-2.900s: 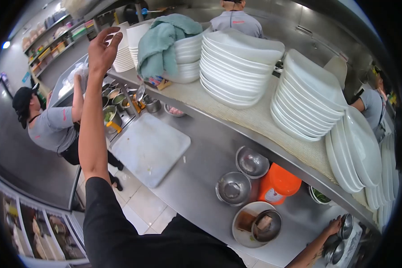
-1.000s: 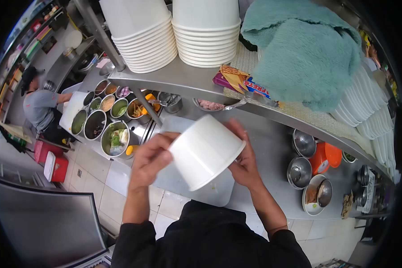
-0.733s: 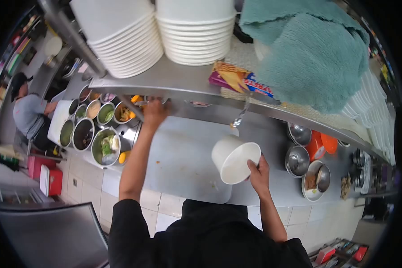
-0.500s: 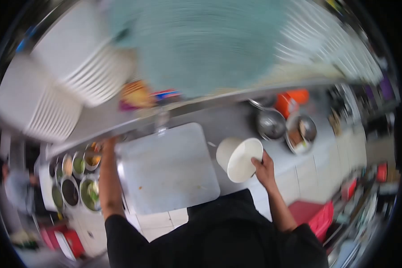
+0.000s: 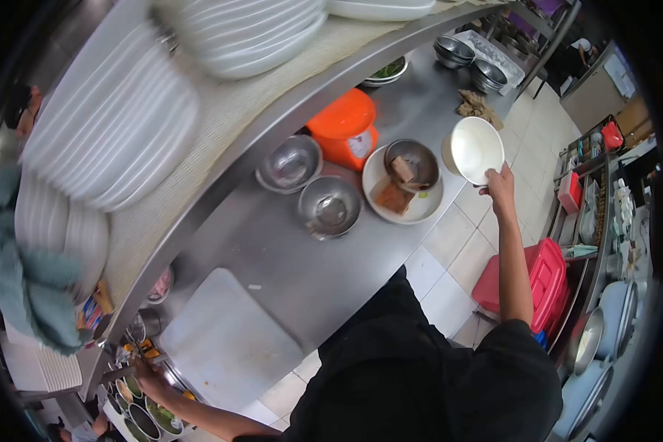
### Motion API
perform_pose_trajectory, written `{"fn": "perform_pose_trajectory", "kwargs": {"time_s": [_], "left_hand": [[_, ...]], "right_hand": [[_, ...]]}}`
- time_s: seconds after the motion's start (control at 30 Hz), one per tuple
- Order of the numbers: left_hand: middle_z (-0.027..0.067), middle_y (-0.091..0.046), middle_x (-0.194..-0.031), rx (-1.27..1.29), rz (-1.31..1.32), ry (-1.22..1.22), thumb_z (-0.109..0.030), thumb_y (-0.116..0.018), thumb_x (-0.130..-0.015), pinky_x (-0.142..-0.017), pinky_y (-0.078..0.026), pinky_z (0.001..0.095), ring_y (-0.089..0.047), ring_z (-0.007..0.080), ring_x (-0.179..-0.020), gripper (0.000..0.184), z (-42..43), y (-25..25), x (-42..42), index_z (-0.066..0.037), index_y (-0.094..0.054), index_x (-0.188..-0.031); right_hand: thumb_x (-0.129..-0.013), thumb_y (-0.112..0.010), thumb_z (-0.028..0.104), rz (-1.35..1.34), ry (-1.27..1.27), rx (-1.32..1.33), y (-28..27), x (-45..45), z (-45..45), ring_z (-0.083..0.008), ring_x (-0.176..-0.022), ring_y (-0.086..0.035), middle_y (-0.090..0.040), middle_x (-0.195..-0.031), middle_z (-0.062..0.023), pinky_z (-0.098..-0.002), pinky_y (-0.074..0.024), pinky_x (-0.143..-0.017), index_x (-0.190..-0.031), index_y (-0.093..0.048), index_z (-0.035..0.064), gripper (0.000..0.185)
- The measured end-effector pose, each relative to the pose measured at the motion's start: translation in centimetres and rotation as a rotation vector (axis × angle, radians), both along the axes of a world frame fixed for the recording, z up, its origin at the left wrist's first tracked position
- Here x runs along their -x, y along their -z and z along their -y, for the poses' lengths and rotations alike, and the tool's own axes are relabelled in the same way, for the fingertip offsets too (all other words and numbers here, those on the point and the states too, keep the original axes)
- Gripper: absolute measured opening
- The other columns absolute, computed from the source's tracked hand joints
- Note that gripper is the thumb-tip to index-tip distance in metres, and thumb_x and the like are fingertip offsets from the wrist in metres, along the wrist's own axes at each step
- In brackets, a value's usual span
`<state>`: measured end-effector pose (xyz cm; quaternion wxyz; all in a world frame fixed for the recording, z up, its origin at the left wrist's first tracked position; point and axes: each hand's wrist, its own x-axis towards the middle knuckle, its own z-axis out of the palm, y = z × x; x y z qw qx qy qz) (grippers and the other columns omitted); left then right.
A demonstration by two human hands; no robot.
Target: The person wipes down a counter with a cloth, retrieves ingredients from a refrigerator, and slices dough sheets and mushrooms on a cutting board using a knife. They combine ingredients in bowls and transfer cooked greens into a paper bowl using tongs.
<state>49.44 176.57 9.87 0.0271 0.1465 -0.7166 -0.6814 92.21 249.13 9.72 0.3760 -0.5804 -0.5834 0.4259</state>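
Note:
My right hand [image 5: 499,184] grips the rim of a white paper bowl [image 5: 476,151], tilted with its opening toward me, over the counter's right edge. Its inside looks bare. At the lower left, my left hand [image 5: 147,376] is closed beside several food containers [image 5: 141,418]. Its fingers are partly hidden, and I cannot make out what is in them. Between my arms lies a white cutting board [image 5: 225,339]. Beyond it, a metal bowl [image 5: 412,166] with a brown block rests on a white plate [image 5: 374,166], next to another brown piece.
An orange scale [image 5: 344,129] stands behind two metal bowls [image 5: 330,206]. A raised shelf [image 5: 221,140] holds stacked white dishes [image 5: 118,125] and a teal cloth [image 5: 29,272]. A brown cloth [image 5: 480,108] lies at the counter's far end. A red lidded bin [image 5: 527,283] stands right.
My view has swung to the right along the counter. The paper bowl has moved away from the cutting board, out past the white plate, still in my right hand. My left hand stays by the food containers.

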Motion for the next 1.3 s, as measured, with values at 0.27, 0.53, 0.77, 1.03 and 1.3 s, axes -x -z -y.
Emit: {"fn": "perform_pose_trajectory", "kwargs": {"time_s": [0.27, 0.53, 0.77, 1.03, 1.3], "left_hand": [[0.0133, -0.057, -0.092, -0.794, 0.174, 0.506, -0.003, -0.055, -0.084, -0.058, -0.044, 0.0252, -0.050, 0.0155, -0.066, 0.052, -24.2, 3.0, -19.9, 0.003, -0.046, -0.134], [0.0091, -0.053, -0.069, -0.588, 0.362, 0.581, -0.020, -0.054, -0.094, -0.041, -0.032, 0.0234, -0.043, 0.0121, -0.047, 0.042, -38.2, -0.7, -26.6, 0.008, -0.051, -0.125], [0.0054, -0.051, -0.066, -0.289, 0.404, 0.809, -0.016, -0.058, -0.093, -0.042, -0.028, 0.0211, -0.038, 0.0081, -0.046, 0.032, -50.5, -2.2, -23.2, 0.007, -0.059, -0.116], [-0.0016, -0.051, -0.067, -0.008, 0.340, 0.782, -0.019, -0.058, -0.096, -0.043, -0.025, 0.0189, -0.039, 0.0039, -0.050, 0.021, -66.8, -2.6, -25.7, -0.001, -0.065, -0.106], [-0.0044, -0.047, -0.059, 0.299, 0.225, 0.729, -0.031, -0.060, -0.095, -0.049, -0.031, 0.0239, -0.041, 0.0049, -0.054, 0.032, -80.0, 1.6, -22.4, -0.005, -0.064, -0.076]], "right_hand": [[-0.080, -0.044, 0.006, 0.155, -0.339, 0.189, 9.8, 4.1, -21.0, -0.0243, -0.050, -0.065, -0.066, -0.075, -0.0187, -0.0334, -0.0549, -0.043, -0.123, -0.048, -0.0056, 0.045], [-0.082, -0.061, 0.036, 0.627, -0.631, 0.204, 9.5, 6.8, -24.8, -0.0329, -0.092, -0.070, -0.067, -0.106, -0.0225, -0.0420, -0.0587, -0.069, -0.120, -0.058, -0.0049, 0.056], [-0.077, -0.064, 0.063, 0.341, -0.404, 0.127, 9.3, 15.9, -31.4, -0.0338, -0.110, -0.061, -0.066, -0.113, -0.0210, -0.0407, -0.0479, -0.093, -0.115, -0.062, -0.0028, 0.076], [-0.075, -0.071, 0.032, 0.240, -0.569, -0.114, 14.9, 26.0, -38.1, -0.0309, -0.082, -0.070, -0.070, -0.089, -0.0207, -0.0402, -0.0548, -0.075, -0.092, -0.068, -0.0057, 0.042], [-0.078, -0.058, 0.011, 0.112, -0.712, 0.416, 8.1, 16.7, -38.8, -0.0248, -0.050, -0.067, -0.066, -0.064, -0.0197, -0.0344, -0.0549, -0.045, -0.079, -0.066, -0.0121, 0.025]]}}
